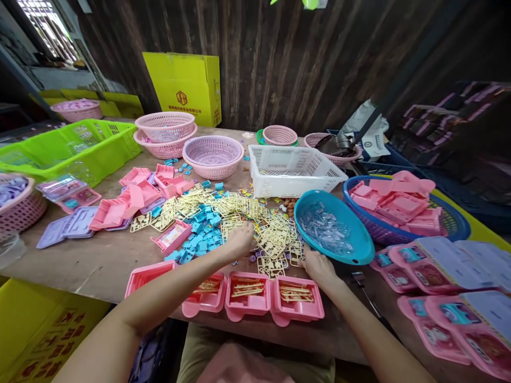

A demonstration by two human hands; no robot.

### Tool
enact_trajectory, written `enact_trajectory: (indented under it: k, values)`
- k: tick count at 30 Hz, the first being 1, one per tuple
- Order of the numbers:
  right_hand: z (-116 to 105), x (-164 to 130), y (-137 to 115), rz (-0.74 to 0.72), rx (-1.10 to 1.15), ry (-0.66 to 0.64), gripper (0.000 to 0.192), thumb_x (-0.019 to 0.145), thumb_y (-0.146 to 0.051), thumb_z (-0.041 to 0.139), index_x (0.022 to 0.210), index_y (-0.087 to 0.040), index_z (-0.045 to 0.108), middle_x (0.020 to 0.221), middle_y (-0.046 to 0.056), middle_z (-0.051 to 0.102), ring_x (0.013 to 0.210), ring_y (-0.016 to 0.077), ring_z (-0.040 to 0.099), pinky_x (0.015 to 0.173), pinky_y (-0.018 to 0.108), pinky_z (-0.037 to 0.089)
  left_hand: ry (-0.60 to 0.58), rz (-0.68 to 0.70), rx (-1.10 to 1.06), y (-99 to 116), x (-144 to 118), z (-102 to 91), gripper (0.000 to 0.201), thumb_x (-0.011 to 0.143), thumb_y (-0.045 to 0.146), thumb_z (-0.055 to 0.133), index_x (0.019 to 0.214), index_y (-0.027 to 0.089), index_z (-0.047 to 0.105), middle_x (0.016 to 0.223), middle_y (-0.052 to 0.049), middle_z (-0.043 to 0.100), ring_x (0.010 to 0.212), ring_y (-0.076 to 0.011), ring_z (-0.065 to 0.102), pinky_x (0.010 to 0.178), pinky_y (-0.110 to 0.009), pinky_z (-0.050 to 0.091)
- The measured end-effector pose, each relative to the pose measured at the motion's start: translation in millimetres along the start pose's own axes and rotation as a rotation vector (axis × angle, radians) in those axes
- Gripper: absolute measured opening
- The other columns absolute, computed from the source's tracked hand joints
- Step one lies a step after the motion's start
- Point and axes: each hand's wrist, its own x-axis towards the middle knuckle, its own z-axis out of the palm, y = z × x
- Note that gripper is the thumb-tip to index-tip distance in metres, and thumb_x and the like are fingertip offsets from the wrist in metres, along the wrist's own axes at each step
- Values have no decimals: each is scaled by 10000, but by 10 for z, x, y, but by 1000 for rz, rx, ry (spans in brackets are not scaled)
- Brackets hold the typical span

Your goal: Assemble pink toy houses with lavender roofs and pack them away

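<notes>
Beside cream sprues (255, 223), teal bowl (351, 250)

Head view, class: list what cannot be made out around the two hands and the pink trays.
- Left hand: fingertips buried in the cream part frames; any grasp is hidden.
- Right hand: fingers curl under, grip unclear.
- Pink trays: the left forearm covers part of them.
- Teal bowl: clear pieces too small to identify.
- Yellow box: print too small.
</notes>
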Motion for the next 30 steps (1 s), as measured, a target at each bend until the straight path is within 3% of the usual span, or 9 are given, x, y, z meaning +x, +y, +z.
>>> enact_trajectory:
  k: [4,9,13,18,21,23,25,28,30]
  values:
    - [52,-6,61,-6,53,20,561,761,-154,625,1270,-103,395,956,178,688,874,274,674,716,318,464,9,-160,30,-11,187,85,490,782,326,628,1151,34,491,1151,-245,510,1011,-320,581,791,-385,484]
    - [184,-10,76,-44,132,139,417,815,-278,558,1182,-101,471,1166,229,586,1049,307,596,799,352,457,-16,-176,-11,-77,281,154,413,683,229,724,1043,92,575,1145,-198,548,1021,-294,580,802,-327,468]
    - [279,40,91,-86,215,206,388,754,-230,585,1124,-154,501,1044,139,646,931,261,643,752,327,485,0,-195,-114,-153,303,96,241,720,255,670,906,113,611,992,-148,622,920,-273,609,703,-299,455]
    - [389,28,244,-200,336,297,412,751,-210,532,1157,-177,470,965,77,651,857,218,648,734,323,506,29,-151,-325,-288,212,-71,115,781,226,558,832,139,615,750,-27,628,630,-146,588,550,-221,389]
    - [365,-58,365,-394,434,399,168,812,-229,457,941,-180,553,859,82,635,803,223,629,708,342,508,42,-101,-446,-369,121,-156,155,775,255,559,839,130,625,661,11,594,533,-107,527,512,-204,355]
    - [253,-121,363,-502,448,452,159,849,-219,404,801,-194,553,792,77,608,756,213,609,681,340,508,40,-63,-511,-387,66,-189,156,745,244,579,817,122,645,602,24,570,530,-106,508,508,-200,337]
    - [78,-158,241,-625,418,506,194,868,-188,378,789,-193,555,856,92,603,814,209,598,713,341,509,21,-15,-566,-346,17,-203,158,714,226,597,808,121,670,569,30,563,539,-106,501,510,-197,327]
    - [-185,-124,-142,-856,296,581,192,865,-132,385,843,-176,571,1142,136,557,1089,240,518,884,395,461,-38,72,-627,-202,-55,-213,169,691,220,628,806,122,703,566,32,576,545,-96,491,511,-188,325]
    - [-283,-48,-431,-949,216,590,205,856,-94,381,892,-157,573,1140,146,564,1084,247,515,878,413,461,-78,128,-654,-143,-96,-239,178,700,238,637,812,124,716,568,33,583,540,-87,484,506,-180,330]
